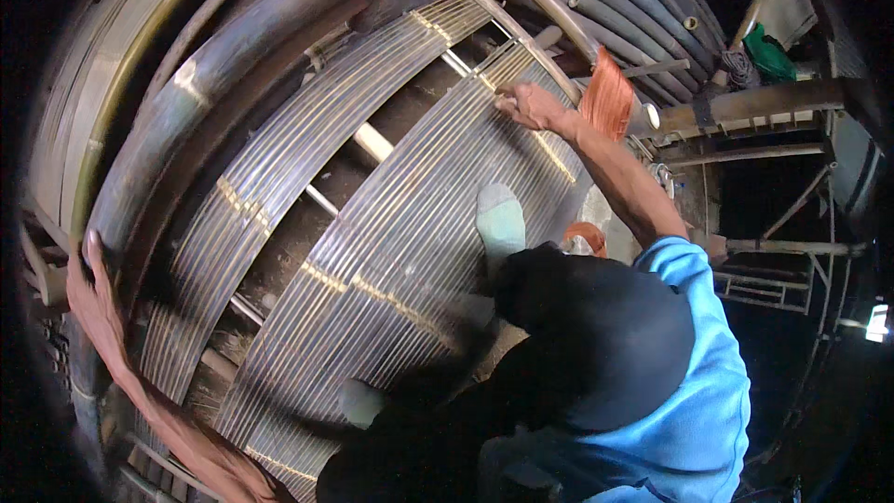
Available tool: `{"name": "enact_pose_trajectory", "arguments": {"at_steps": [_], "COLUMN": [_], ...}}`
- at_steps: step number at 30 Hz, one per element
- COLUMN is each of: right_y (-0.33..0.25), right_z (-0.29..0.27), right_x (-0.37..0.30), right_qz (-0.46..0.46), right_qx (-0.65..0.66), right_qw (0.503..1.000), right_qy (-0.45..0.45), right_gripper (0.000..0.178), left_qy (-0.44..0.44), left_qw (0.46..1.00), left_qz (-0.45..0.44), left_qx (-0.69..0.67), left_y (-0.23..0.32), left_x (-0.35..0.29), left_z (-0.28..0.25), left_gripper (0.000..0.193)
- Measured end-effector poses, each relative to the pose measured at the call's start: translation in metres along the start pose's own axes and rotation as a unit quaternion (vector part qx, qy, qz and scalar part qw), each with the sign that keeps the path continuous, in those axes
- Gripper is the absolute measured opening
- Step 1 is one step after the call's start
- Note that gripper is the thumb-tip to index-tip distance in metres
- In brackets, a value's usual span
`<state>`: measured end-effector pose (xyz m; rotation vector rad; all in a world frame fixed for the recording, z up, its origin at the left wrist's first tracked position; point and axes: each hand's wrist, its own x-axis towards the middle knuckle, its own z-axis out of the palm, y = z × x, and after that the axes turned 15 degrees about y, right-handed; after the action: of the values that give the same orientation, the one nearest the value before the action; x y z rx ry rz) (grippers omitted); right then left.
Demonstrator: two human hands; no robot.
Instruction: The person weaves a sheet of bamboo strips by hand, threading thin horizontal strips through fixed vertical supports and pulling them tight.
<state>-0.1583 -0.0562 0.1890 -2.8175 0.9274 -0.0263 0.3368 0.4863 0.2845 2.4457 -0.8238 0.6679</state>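
A wide panel of thin parallel slats [410, 214], bound across with pale ties, lies under my feet. My right hand [535, 110] is at its far end beside one line of ties, fingers curled together; what they hold, if anything, I cannot make out. My left hand [93, 303] rests on a thick bamboo pole [154, 140] at the far left, its fingers stretched out. Between that pole and the wide panel runs a narrower slatted panel [279, 144]. One sock-covered foot [501, 214] stands on the wide panel.
Pale cross poles [374, 142] bridge the dark gap between the panels. A bundle of bamboo poles [624, 14] lies at the back right. Orange-brown sheet material [607, 98] stands near my right forearm. A green bag [768, 54] sits farther right, above a horizontal beam [764, 101].
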Motion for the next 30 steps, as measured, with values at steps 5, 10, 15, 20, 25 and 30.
{"name": "enact_pose_trajectory", "arguments": {"at_steps": [5,10,15,20,25,30], "right_y": [0.081,0.128,0.123,0.14,0.103,0.087], "right_z": [0.024,0.056,0.092,0.099,0.082,0.097], "right_x": [0.075,0.131,0.124,0.099,0.044,0.002], "right_qz": [-0.003,-0.037,-0.009,-0.031,0.034,0.053], "right_qx": [0.024,0.009,0.021,0.134,0.213,0.206], "right_qw": [0.995,0.99,0.997,0.974,0.934,0.931], "right_qy": [0.098,0.137,0.069,0.181,0.285,0.297], "right_gripper": [0.055,0.065,0.063,0.053,0.046,0.029], "left_qy": [-0.071,-0.089,-0.194,-0.217,-0.336,-0.352], "left_qw": [0.992,0.99,0.975,0.963,0.94,0.87], "left_qz": [-0.062,0.031,0.009,-0.157,0.023,0.335], "left_qx": [0.084,0.108,0.11,0.001,-0.051,-0.083], "left_y": [-0.014,-0.045,-0.037,0.118,0.285,0.416], "left_x": [-0.007,-0.014,0.003,0.038,0.05,0.045], "left_z": [0.008,-0.003,-0.06,-0.022,0.046,0.14], "left_gripper": [0.063,0.061,0.052,0.039,0.024,0.017]}}
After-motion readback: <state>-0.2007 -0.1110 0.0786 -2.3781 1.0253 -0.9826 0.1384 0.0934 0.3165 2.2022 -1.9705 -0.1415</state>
